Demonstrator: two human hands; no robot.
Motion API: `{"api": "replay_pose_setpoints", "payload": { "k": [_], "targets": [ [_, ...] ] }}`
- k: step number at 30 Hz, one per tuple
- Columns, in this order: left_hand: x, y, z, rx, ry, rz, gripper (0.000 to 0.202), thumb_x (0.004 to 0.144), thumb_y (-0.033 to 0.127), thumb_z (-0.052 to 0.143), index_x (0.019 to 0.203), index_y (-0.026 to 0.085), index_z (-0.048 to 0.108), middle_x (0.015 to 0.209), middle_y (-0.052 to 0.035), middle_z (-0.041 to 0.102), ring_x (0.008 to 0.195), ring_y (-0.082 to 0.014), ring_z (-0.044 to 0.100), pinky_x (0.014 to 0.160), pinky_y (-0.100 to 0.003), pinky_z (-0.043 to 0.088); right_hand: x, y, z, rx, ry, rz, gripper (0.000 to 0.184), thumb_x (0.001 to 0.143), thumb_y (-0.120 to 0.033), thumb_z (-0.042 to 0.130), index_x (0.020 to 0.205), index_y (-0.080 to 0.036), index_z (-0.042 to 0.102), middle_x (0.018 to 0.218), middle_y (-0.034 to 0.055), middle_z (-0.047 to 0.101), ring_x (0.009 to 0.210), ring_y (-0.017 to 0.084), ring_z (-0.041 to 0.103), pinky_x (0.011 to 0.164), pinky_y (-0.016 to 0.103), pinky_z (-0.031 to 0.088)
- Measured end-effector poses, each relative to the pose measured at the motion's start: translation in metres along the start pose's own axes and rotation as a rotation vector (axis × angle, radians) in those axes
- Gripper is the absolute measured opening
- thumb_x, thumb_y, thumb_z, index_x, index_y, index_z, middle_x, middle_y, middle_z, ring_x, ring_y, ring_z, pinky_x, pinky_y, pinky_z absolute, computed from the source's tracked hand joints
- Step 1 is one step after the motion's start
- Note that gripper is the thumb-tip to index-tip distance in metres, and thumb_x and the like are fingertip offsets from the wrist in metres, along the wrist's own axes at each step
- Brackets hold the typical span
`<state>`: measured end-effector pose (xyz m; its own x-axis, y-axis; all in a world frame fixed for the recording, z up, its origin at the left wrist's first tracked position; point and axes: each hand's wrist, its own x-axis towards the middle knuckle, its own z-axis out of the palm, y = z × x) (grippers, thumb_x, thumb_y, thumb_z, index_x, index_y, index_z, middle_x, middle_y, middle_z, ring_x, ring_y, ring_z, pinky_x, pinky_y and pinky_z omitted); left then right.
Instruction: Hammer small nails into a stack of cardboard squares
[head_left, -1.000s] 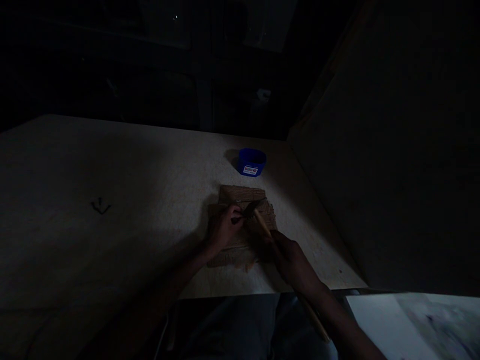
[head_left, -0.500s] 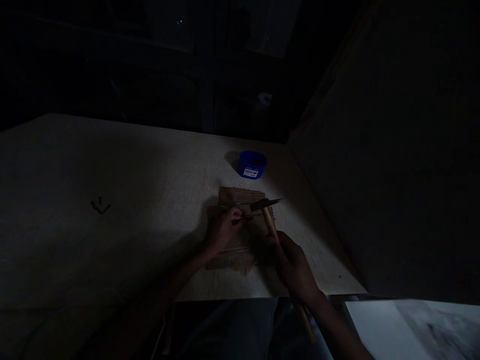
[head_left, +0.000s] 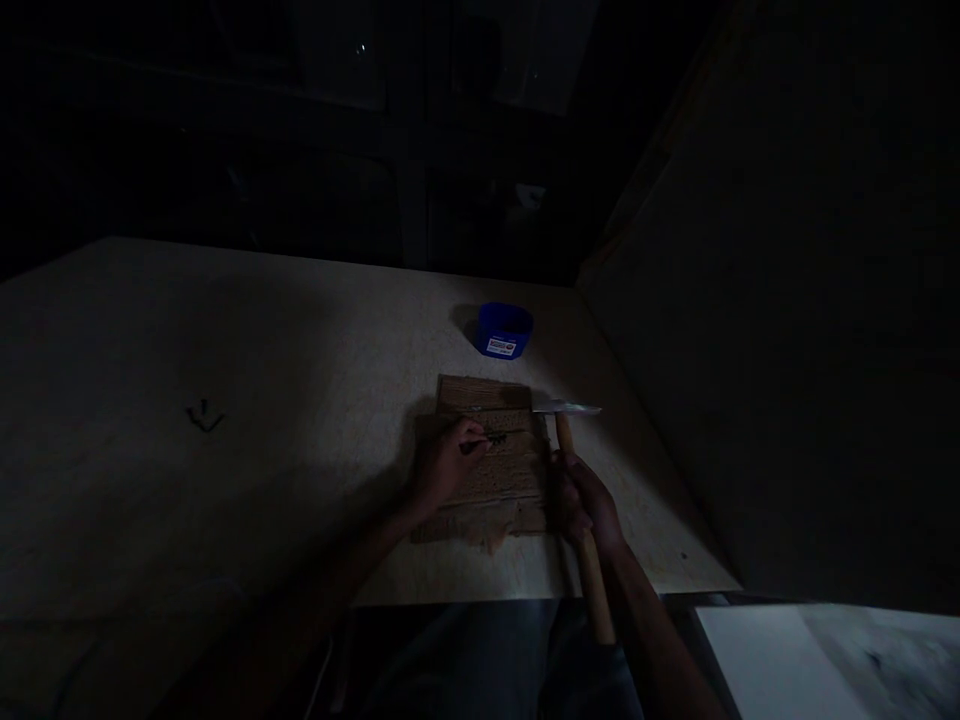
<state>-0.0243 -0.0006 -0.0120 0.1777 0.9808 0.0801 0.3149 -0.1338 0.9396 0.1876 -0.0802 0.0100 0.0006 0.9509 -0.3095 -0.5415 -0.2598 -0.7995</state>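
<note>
A dim workshop, I'd say; the right hand (head_left: 587, 500) grips a hammer (head_left: 594, 585); the left hand (head_left: 442, 470) pinches a dark nail (head_left: 491, 438) on a rough wood block (head_left: 506, 480) just left of that grip; a blue tub (head_left: 504, 330) sits beyond it on a wooden table (head_left: 225, 400); a tall board (head_left: 787, 350) stands to its right.

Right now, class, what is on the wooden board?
The left hand pins a small dark nail-like piece on the wooden board; the right hand holds a hammer beside it. Whatever the hand covers is hidden.

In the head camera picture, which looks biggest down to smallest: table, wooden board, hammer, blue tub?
1. table
2. wooden board
3. hammer: long but thin, and nearer, so unsure against the board
4. blue tub
</note>
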Motion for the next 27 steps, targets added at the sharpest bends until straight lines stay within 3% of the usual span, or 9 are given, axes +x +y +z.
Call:
{"api": "replay_pose_setpoints", "payload": {
  "k": [6, 11, 15, 21, 27],
  "targets": [
    [0.001, -0.004, 0.0, -0.019, -0.016, 0.009, 0.017, 0.083, 0.019, 0.071, 0.098, 0.022, 0.063, 0.092, -0.0023, 0.078, 0.091, -0.0194, 0.075, 0.081, -0.032, 0.058, 0.006, -0.001, -0.012, 0.13, -0.088, 0.048, 0.027, 0.084, -0.037, 0.075, 0.099, -0.018, 0.063, 0.05, -0.0133, 0.047, 0.024, 0.001, 0.028, 0.022, 0.011, 0.029],
    [0.003, -0.006, -0.004, -0.034, -0.057, 0.059, 0.035, 0.082, 0.017, 0.07, 0.116, 0.022, 0.061, 0.096, -0.0026, 0.077, 0.088, -0.0173, 0.073, 0.083, -0.034, 0.058, 0.007, 0.0, -0.013, 0.181, -0.172, 0.044, 0.021, 0.089, -0.035, 0.072, 0.099, -0.018, 0.063, 0.051, -0.0129, 0.048, 0.024, 0.001, 0.028, 0.022, 0.011, 0.03],
    [0.0, 0.0, -0.017, 0.004, -0.038, 0.157, 0.048, 0.08, 0.015, 0.069, 0.126, 0.022, 0.057, 0.106, -0.0054, 0.076, 0.093, -0.0176, 0.072, 0.086, -0.035, 0.057, 0.009, -0.002, -0.018, 0.279, -0.274, 0.053, 0.02, 0.088, -0.034, 0.072, 0.099, -0.019, 0.064, 0.051, -0.0131, 0.049, 0.024, 0.001, 0.028, 0.021, 0.01, 0.029],
    [-0.01, 0.01, -0.065, 0.211, 0.169, 0.303, 0.037, 0.087, 0.024, 0.062, 0.124, 0.022, 0.059, 0.113, -0.0075, 0.074, 0.102, -0.0193, 0.07, 0.094, -0.037, 0.055, 0.012, -0.005, -0.028, 0.449, -0.354, 0.07, 0.012, 0.089, -0.029, 0.071, 0.098, -0.021, 0.067, 0.049, -0.0135, 0.049, 0.024, 0.001, 0.03, 0.022, 0.009, 0.029],
    [-0.019, -0.031, -0.147, 0.417, 0.539, 0.13, 0.03, 0.089, 0.034, 0.053, 0.114, 0.02, 0.061, 0.111, -0.0097, 0.073, 0.098, -0.0215, 0.071, 0.087, -0.036, 0.057, 0.009, -0.006, -0.027, 0.504, -0.343, 0.037, 0.007, 0.09, -0.024, 0.068, 0.095, -0.019, 0.067, 0.053, -0.0124, 0.052, 0.025, 0.0, 0.034, 0.023, 0.007, 0.028]
  ]
}}
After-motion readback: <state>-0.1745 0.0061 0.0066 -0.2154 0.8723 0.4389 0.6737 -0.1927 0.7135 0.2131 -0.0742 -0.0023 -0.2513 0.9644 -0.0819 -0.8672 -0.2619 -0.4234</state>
